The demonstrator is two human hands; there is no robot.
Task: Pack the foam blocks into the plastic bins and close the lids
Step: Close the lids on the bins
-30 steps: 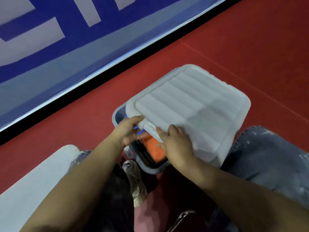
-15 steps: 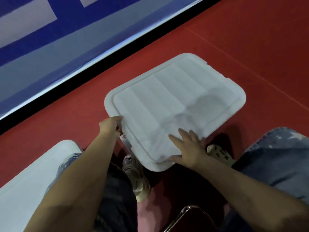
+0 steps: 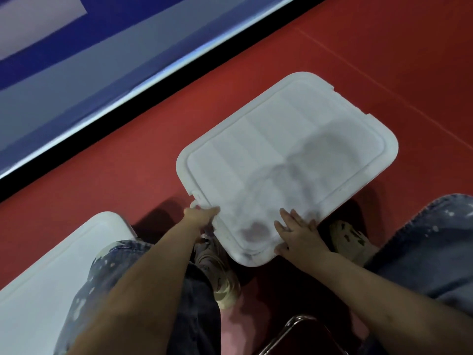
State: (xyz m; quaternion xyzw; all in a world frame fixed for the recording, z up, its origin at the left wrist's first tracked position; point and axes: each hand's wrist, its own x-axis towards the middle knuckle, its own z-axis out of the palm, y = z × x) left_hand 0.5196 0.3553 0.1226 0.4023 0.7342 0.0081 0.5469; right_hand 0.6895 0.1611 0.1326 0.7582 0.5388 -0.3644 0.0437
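Observation:
A white ribbed lid (image 3: 289,155) lies flat over the plastic bin on the red floor, hiding the bin and the foam blocks inside. My left hand (image 3: 199,216) grips the lid's near-left edge by the small latch tab, fingers curled around the rim. My right hand (image 3: 298,234) lies on the lid's near corner with fingers spread and straight, pressing on it.
A second white lid or bin (image 3: 51,272) sits at the lower left beside my left knee. My feet in pale shoes (image 3: 220,272) stand just in front of the bin. A chair's metal frame (image 3: 291,329) is below. A blue-and-white wall panel (image 3: 102,60) runs along the back.
The lid, raised with an orange block showing beneath a second ago, has come down flat over the bin. My right hand moved to the near corner, my left along the near-left edge.

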